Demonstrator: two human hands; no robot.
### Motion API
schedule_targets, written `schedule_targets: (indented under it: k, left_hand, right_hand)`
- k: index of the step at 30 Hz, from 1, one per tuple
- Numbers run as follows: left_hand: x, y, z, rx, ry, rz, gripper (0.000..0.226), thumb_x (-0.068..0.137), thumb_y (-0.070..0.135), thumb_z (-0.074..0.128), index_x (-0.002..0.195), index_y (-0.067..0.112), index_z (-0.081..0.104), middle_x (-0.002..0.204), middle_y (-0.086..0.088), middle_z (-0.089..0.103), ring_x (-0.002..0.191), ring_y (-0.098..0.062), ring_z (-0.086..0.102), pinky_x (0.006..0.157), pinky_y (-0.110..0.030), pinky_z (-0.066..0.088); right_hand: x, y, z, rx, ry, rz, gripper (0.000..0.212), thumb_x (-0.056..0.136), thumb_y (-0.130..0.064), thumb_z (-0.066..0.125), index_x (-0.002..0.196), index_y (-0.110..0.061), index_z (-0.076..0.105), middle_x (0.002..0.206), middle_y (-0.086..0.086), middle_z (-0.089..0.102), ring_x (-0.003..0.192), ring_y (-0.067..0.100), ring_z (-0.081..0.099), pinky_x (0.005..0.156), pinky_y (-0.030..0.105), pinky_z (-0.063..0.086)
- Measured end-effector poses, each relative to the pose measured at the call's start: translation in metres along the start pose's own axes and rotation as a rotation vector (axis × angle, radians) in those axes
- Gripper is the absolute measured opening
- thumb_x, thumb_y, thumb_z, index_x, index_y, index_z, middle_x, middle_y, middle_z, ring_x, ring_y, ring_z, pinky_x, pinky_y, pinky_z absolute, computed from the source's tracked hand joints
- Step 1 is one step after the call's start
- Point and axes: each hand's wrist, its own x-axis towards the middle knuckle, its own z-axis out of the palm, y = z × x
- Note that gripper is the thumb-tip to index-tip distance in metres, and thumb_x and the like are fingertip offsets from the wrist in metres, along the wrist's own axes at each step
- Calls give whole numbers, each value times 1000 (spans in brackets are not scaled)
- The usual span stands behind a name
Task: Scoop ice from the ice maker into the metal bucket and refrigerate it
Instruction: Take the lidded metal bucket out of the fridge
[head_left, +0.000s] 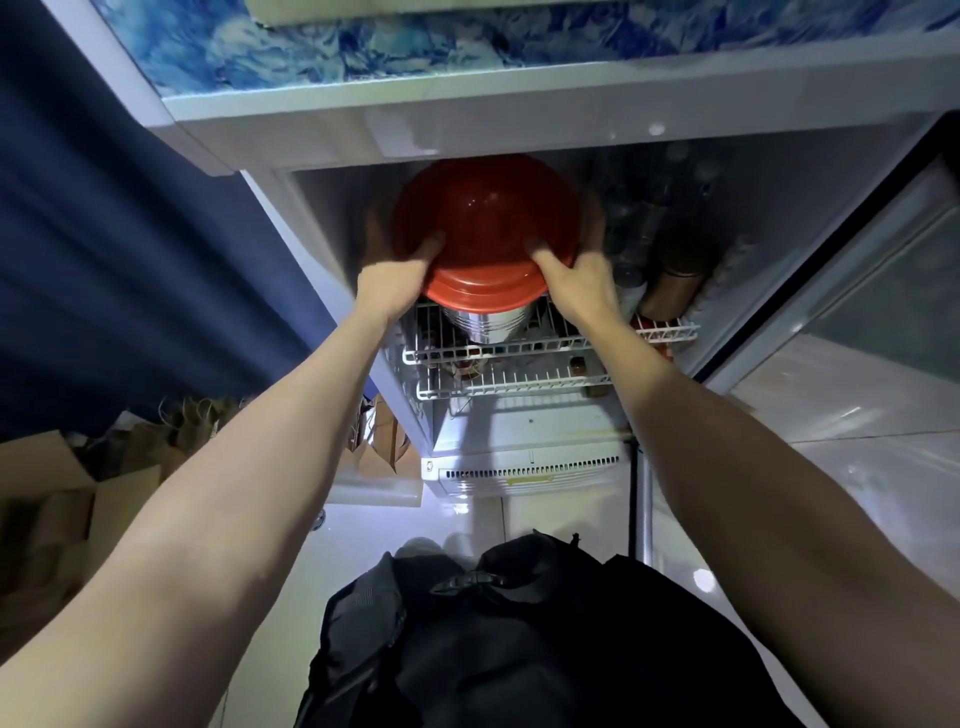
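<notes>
Fridge (467, 130): door is opened, and white wire shelves are seen inside.
Metal bucket (488, 322): stood on the upper wire shelf (571, 340), inside the fridge.
Red bowl (483, 228): laid upside down over the bucket (like a hat).
Left hand (389, 275): fingers are curled round the bowl's left edge.
Right hand (576, 270): fingers are curled round the bowl's right edge.
Bottles (670, 280): kept on the same shelf, to the right.
Curtain (130, 234): dark blue, hung left of the fridge.
</notes>
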Motion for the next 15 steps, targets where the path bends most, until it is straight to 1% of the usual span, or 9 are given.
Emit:
schedule_targets:
  k: [2,4,5,7,9,10,13,14,15]
  left_hand:
    - [-13,3,-6,90,19,13,99,82,72,73,164,36,32,124,11,69,105,-10,64,87,-9,49]
    - [-24,5,-11,145,19,55,88,81,72,69,153,24,49,91,23,69,79,6,63,74,-11,53]
    - [-30,6,-13,151,18,62,86,81,72,69,148,20,54,83,25,67,75,10,62,71,-12,53]
    - [-44,8,-18,119,1,84,81,86,68,71,149,22,50,97,26,65,93,10,64,78,-7,49]
    - [-60,7,-25,77,-42,106,76,89,65,73,148,25,46,112,21,69,108,-3,69,93,-19,53]
    - [-70,7,-29,68,-65,126,75,90,64,73,149,29,43,117,19,71,108,-2,71,95,-22,56]
    - [-103,8,-45,72,-93,202,73,93,63,71,154,45,35,131,30,61,107,18,63,84,-2,47]
    - [-115,7,-53,70,-96,224,72,94,63,70,154,50,34,134,33,57,110,18,61,83,2,43]
    - [-127,5,-59,75,-97,240,71,93,65,70,153,53,34,137,32,57,113,12,63,85,1,42]
  right_hand:
    - [-14,3,-3,15,0,-38,91,84,-73,66,158,-27,40,129,-1,67,120,21,62,100,31,45]
    - [-28,3,-7,9,-24,-79,85,86,-76,62,157,-40,30,147,3,61,132,26,59,113,43,46]
    - [-35,3,-9,-2,-30,-97,82,87,-78,61,155,-45,29,149,3,60,134,28,58,114,49,47]
    - [-52,4,-12,-4,-19,-127,80,89,-77,61,156,-55,24,151,2,59,135,28,59,114,52,48]
    - [-71,4,-15,15,2,-156,80,90,-73,63,156,-60,21,155,1,56,137,27,58,115,52,48]
    - [-81,4,-15,23,12,-176,78,91,-70,64,156,-62,22,154,1,56,137,26,58,116,52,47]
    - [-117,5,-15,21,60,-214,77,91,-65,67,155,-63,26,150,-1,58,132,23,60,115,48,49]
    - [-132,6,-14,22,75,-221,77,91,-64,68,156,-62,27,150,-1,58,131,22,60,115,47,49]
    - [-147,7,-13,25,86,-227,77,91,-63,69,156,-60,27,152,-1,57,132,21,60,115,46,49]
